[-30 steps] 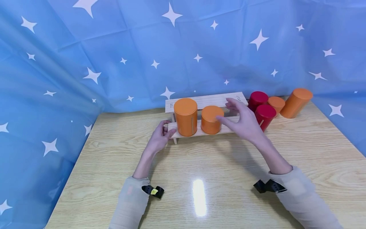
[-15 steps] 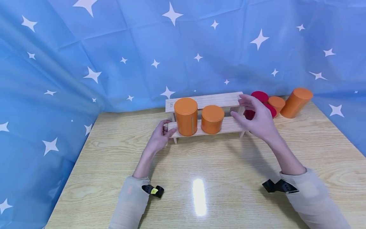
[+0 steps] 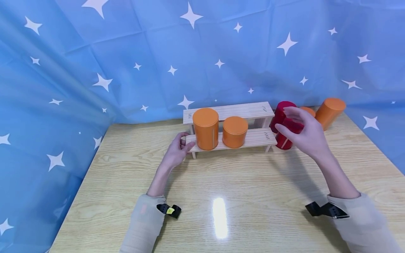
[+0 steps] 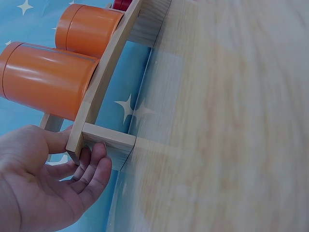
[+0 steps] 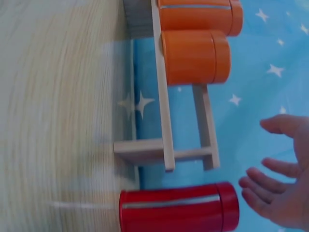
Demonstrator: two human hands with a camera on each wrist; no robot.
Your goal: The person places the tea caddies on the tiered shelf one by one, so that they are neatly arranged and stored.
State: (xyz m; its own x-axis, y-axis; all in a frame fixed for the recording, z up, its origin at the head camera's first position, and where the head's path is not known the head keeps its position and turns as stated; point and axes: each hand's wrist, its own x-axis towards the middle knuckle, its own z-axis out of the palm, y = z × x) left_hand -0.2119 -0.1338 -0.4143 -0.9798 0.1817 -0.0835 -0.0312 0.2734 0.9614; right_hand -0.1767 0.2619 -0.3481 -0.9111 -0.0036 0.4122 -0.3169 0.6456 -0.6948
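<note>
A pale wooden two-tier rack (image 3: 257,137) stood on a wood-grained table (image 3: 133,168); the left hand (image 3: 175,153) gripped its lower shelf's left end. On that shelf stood a tall orange canister (image 3: 207,135) and, to its right, a shorter orange canister (image 3: 235,135), both smooth and glossy. Beside the rack's right end, a deep-red lidded canister (image 5: 174,209) bore a pale lengthwise stripe; the right hand (image 3: 308,135) hung near its lid, empty, thumb and fingers apart.
</note>
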